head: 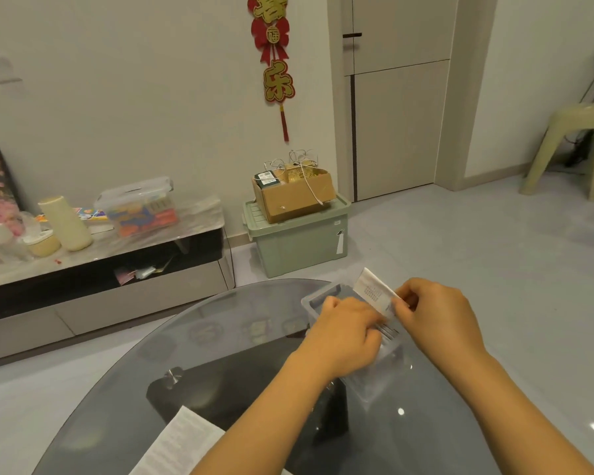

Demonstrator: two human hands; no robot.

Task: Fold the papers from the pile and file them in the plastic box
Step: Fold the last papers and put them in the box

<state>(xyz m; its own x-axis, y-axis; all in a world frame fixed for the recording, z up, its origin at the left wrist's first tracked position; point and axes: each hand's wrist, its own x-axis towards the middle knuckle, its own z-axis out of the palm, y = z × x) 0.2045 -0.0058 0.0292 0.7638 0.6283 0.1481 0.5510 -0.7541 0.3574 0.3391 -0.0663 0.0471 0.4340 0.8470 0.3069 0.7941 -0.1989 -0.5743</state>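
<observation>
Round smoked-glass bench (220, 371) on a dark pedestal, seen from above. Small clear plastic box (374, 371) stands on it right of centre, open at the top, both hands over its mouth. Right hand (436, 313) pinches a folded white paper slip with printed lines (374, 289) between thumb and fingertips; the slip stands tilted, its upper end sticking up past the far rim of the box, its lower end hidden behind the fingers. Left hand (347, 334), fingers curled, lies across the box's top just beside the slip; whether it grips the slip or the papers already inside cannot be told, as the knuckles cover the contact. Pile of white printed papers (182, 443) lies flat at the near edge of the bench, left of the left forearm, well apart from the box. Beyond the bench: pale green lidded storage bin (299, 234) on the floor with an open brown cardboard carton (295, 193) on top; low grey-and-black cabinet (100, 269) along the wall; red and gold hanging ornament (275, 63) on the wall; beige plastic stool (576, 149) at far right.
</observation>
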